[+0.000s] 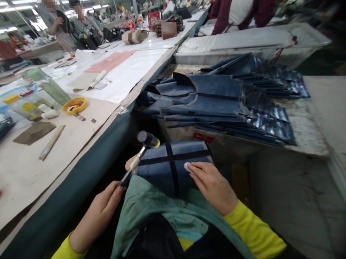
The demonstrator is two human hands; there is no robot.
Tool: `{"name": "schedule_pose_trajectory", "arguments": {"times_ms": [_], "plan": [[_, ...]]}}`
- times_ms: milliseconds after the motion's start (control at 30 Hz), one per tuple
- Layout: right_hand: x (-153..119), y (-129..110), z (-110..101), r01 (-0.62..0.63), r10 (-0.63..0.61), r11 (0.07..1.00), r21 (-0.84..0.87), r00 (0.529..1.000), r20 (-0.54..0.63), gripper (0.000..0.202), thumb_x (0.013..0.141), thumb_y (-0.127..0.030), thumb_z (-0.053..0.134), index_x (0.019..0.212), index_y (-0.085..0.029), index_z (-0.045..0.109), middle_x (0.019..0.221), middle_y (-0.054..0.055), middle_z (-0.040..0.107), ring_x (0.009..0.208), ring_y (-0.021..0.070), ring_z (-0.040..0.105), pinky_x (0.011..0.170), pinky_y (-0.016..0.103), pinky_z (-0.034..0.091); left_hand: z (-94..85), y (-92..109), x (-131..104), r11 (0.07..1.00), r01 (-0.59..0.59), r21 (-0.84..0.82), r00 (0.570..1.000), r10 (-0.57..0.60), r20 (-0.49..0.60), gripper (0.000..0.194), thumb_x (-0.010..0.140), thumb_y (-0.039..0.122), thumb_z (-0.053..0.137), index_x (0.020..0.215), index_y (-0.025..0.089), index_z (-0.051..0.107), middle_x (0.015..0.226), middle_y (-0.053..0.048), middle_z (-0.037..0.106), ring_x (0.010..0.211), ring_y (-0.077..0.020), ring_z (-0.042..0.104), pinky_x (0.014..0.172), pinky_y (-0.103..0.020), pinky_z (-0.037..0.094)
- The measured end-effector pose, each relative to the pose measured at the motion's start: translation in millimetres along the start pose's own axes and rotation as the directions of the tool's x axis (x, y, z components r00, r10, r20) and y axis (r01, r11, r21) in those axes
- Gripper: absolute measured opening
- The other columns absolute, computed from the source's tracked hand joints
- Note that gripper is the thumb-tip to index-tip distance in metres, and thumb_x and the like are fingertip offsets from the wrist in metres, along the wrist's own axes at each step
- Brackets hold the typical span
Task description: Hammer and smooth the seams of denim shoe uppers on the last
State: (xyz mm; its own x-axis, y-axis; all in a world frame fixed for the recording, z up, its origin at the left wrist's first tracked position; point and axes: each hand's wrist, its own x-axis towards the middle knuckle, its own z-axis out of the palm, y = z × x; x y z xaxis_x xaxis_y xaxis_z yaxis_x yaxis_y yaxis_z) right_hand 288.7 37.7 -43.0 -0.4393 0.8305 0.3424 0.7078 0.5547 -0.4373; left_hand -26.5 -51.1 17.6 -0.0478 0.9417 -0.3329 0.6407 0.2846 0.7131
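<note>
My left hand (107, 203) is wrapped round the handle of a small mallet (148, 140), its dark head raised above the left end of the work on my lap. That work is a blue leather-like panel (186, 148) with black strips crossing on it, lying over a green cloth (148, 196). Above the panel's right part is my right hand (214, 184), its fingers closed, with something small and white at the fingertips. I cannot make out whether it is a wrapped fingertip or a separate piece.
A stack of blue panels (218, 98) lies on a board to the right, before a white plastic bin (305, 37). The worktable (82, 151) at left bears a yellow dish (74, 106), bottles and a flat stick (52, 142). A person in dark red sleeves stands beyond the bin.
</note>
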Motion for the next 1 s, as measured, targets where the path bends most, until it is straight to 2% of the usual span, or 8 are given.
{"name": "schedule_pose_trajectory", "arguments": {"times_ms": [100,267,400,567,733,833,900,1000], "plan": [[0.7,0.0,-0.5,0.002,-0.002,1.000,0.005,1.000,-0.001,0.030,0.090,-0.020,0.044,0.116,-0.019,0.059,0.104,0.009,0.061,0.097,0.0214,0.054,0.088,0.039,0.048,-3.3,-5.5,-4.5,0.997,0.038,0.070,0.998,-0.041,0.048,0.033,0.088,0.048,0.041,0.079,0.020,0.055,0.067,0.002,0.055,0.064,-0.0135,0.052,0.062,-0.022,0.040],[1.9,1.1,-0.6,0.006,-0.006,1.000,-0.004,1.000,0.000,0.030,0.089,-0.021,0.045,0.116,-0.017,0.059,0.105,0.009,0.060,0.097,0.0217,0.053,0.089,0.038,0.047,-7.8,-11.9,-10.0,0.998,0.063,0.015,0.992,-0.061,-0.113,0.038,0.087,0.053,0.038,0.091,0.020,0.056,0.065,0.002,0.054,0.059,-0.0140,0.051,0.057,-0.022,0.041],[2.1,2.9,-0.1,0.013,-0.013,1.000,-0.002,1.000,-0.005,0.030,0.089,-0.021,0.045,0.116,-0.018,0.059,0.104,0.009,0.061,0.097,0.0213,0.054,0.089,0.039,0.047,-11.6,-15.3,-11.7,0.990,0.087,0.114,0.996,-0.087,-0.007,0.036,0.086,0.054,0.041,0.084,0.021,0.056,0.072,0.001,0.059,0.068,-0.0164,0.056,0.067,-0.024,0.044],[1.5,4.7,0.2,0.022,-0.022,1.000,-0.009,1.000,-0.006,0.030,0.089,-0.021,0.046,0.115,-0.016,0.060,0.104,0.009,0.060,0.097,0.0211,0.054,0.088,0.038,0.048,-10.1,-14.1,-13.0,0.993,0.055,0.100,0.995,-0.045,-0.094,0.037,0.090,0.051,0.033,0.098,0.021,0.053,0.068,0.003,0.054,0.061,-0.0138,0.050,0.059,-0.022,0.040],[1.5,3.5,0.1,0.017,-0.017,1.000,-0.015,1.000,-0.009,0.030,0.089,-0.020,0.046,0.115,-0.015,0.060,0.103,0.010,0.060,0.096,0.0212,0.054,0.088,0.037,0.048,-4.7,-15.4,-8.1,0.989,0.058,0.137,0.998,-0.063,0.032,0.030,0.088,0.048,0.040,0.090,0.022,0.056,0.076,0.000,0.060,0.070,-0.0153,0.055,0.067,-0.023,0.041],[1.2,4.3,0.2,0.014,-0.014,1.000,-0.015,1.000,-0.002,0.030,0.088,-0.020,0.047,0.115,-0.015,0.060,0.104,0.010,0.060,0.097,0.0214,0.053,0.088,0.037,0.047,-7.9,-24.4,-10.7,0.997,0.079,0.020,0.991,-0.076,-0.108,0.037,0.088,0.051,0.037,0.098,0.021,0.055,0.067,0.002,0.054,0.061,-0.0133,0.050,0.058,-0.021,0.040],[0.6,5.7,0.4,0.011,-0.011,1.000,-0.008,1.000,-0.001,0.030,0.088,-0.020,0.047,0.115,-0.015,0.059,0.105,0.010,0.060,0.098,0.0214,0.053,0.089,0.037,0.047,-10.8,-30.7,-15.1,0.995,0.095,-0.044,0.984,-0.100,-0.150,0.042,0.088,0.054,0.036,0.101,0.019,0.055,0.063,0.003,0.050,0.056,-0.0125,0.047,0.053,-0.021,0.039],[-0.3,7.2,1.2,0.010,-0.010,1.000,0.000,1.000,-0.001,0.030,0.089,-0.021,0.046,0.116,-0.016,0.059,0.105,0.009,0.060,0.098,0.0211,0.053,0.089,0.038,0.047,-13.0,-36.1,-21.2,0.993,0.120,0.010,0.992,-0.120,-0.049,0.039,0.085,0.054,0.043,0.090,0.019,0.058,0.069,0.001,0.056,0.064,-0.0138,0.052,0.061,-0.021,0.042]]}}
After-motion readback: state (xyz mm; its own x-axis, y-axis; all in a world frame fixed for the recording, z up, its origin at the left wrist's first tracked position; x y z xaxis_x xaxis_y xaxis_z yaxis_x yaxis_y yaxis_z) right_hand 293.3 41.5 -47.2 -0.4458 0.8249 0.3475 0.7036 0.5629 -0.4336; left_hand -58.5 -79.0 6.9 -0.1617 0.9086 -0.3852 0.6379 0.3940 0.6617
